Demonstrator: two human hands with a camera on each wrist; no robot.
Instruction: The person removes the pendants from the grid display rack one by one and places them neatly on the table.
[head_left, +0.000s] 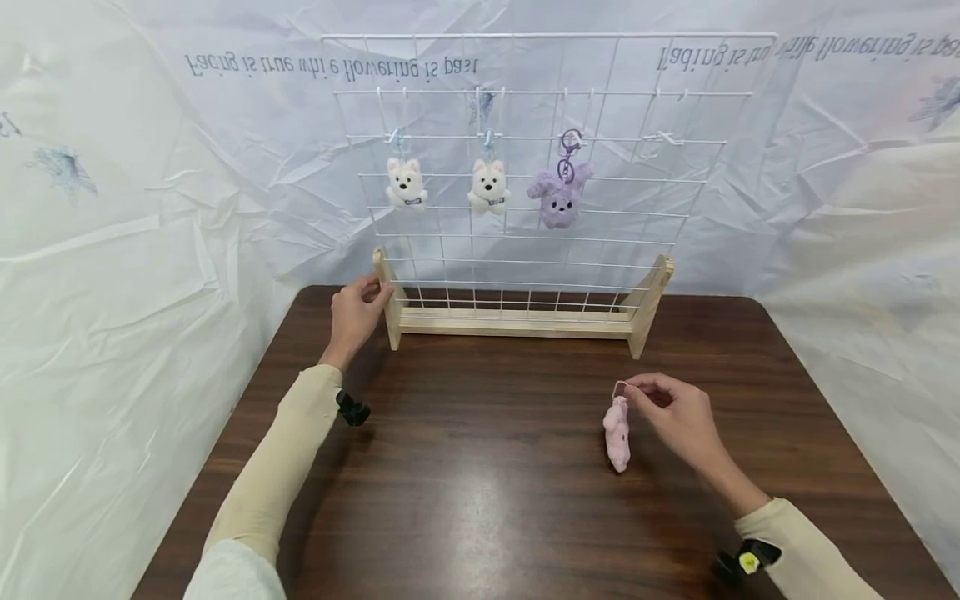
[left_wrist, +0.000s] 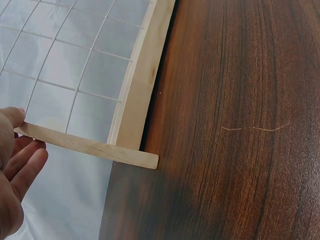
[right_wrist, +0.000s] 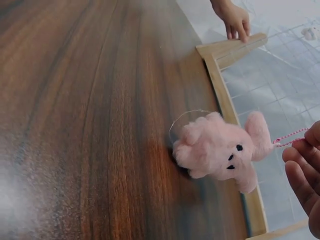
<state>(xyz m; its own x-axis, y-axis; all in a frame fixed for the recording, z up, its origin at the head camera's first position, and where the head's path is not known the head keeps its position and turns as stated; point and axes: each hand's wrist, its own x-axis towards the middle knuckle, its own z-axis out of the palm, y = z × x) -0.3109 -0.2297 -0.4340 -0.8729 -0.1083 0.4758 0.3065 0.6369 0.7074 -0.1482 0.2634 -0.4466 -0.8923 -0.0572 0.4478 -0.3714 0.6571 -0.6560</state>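
Observation:
My left hand (head_left: 356,315) pinches the wooden end piece (left_wrist: 85,146) of a wire grid rack's stand, thumb on one side and fingers on the other. Over the table's right half, my right hand (head_left: 681,421) holds a pink plush keychain (right_wrist: 220,147) by its pink bead chain (right_wrist: 291,134). The plush hangs below the fingertips, long ears toward the chain, with a dark-eyed face showing in the right wrist view. On the grid (head_left: 517,239) hang two white plush dogs, one on the left (head_left: 406,185) and one mid-grid (head_left: 489,187), and a purple plush (head_left: 559,207).
An unused white hook (head_left: 663,138) sits on the grid right of the purple plush. The rack's wooden base bar (head_left: 517,323) stands near the back edge of the dark wooden table (head_left: 465,500). White printed cloth (head_left: 847,208) hangs behind and at both sides.

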